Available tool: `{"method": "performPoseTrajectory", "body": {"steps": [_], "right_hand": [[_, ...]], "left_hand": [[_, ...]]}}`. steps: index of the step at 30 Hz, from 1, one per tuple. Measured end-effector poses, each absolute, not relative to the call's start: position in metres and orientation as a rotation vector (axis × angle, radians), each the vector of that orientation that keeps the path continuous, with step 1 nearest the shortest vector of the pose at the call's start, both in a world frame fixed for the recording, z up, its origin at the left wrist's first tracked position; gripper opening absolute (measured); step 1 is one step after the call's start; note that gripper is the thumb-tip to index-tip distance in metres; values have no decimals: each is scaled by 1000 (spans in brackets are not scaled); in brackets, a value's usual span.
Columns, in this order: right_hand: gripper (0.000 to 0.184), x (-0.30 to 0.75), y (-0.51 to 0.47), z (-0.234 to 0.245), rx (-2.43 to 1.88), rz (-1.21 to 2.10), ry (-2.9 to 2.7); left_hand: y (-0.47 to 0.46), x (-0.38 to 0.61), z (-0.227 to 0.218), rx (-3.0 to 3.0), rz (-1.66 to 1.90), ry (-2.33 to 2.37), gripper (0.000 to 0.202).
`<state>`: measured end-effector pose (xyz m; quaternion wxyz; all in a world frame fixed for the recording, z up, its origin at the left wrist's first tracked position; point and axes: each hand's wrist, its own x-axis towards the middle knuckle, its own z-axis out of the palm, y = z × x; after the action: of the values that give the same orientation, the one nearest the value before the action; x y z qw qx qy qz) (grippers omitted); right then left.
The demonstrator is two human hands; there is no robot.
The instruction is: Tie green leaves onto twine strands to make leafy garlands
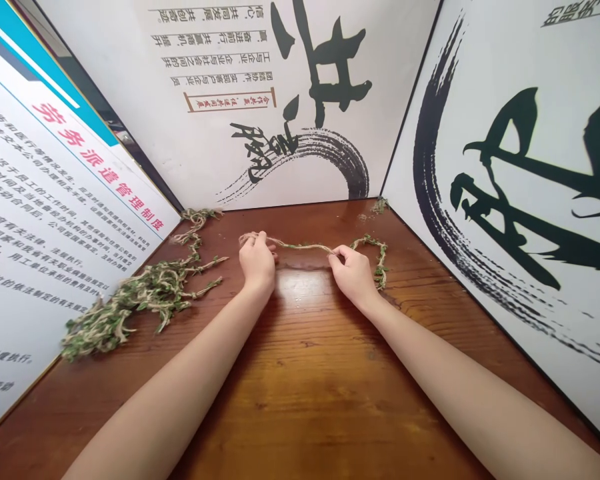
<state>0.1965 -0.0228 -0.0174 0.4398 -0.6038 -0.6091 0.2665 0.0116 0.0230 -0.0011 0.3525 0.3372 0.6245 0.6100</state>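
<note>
Varnished wood tabletop fills the near view. The left hand and right hand grip a leaf-wound jute twine between clenched fingertips, stretching it straight; steady, even tension suits this hold. Its end curls past the right hand. A tangled twine heap lies leftward, beside a printed notice board; calligraphy panels stand beyond.

The long tan jute twine carries small green leaves, the reddish-brown wooden table shows darker grain lines, and the white wall panel has black brush strokes.
</note>
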Motion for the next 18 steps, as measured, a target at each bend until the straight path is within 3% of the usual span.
{"method": "performPoseTrajectory", "body": {"steps": [3, 6, 8, 11, 13, 18], "right_hand": [[15, 194, -23, -20, -1508, 594, -1610], [16, 193, -23, -24, -1494, 512, -1693], [16, 193, -23, -26, -1483, 479, -1722], [16, 194, -22, -28, -1457, 475, -1756], [16, 194, -21, -29, -1441, 492, -1768], [10, 195, -22, -25, -1423, 544, -1704]], "left_hand": [[17, -5, 24, 1185, 1015, 1825, 35], [5, -12, 40, 1814, 1150, 2243, 31], [-3, -2, 39, 2156, 1316, 1950, 24], [-7, 27, 22, 2429, 1146, 1278, 71], [-5, 46, 7, 2397, 984, 1145, 84], [6, 52, -11, 2133, 843, 1182, 60]]}}
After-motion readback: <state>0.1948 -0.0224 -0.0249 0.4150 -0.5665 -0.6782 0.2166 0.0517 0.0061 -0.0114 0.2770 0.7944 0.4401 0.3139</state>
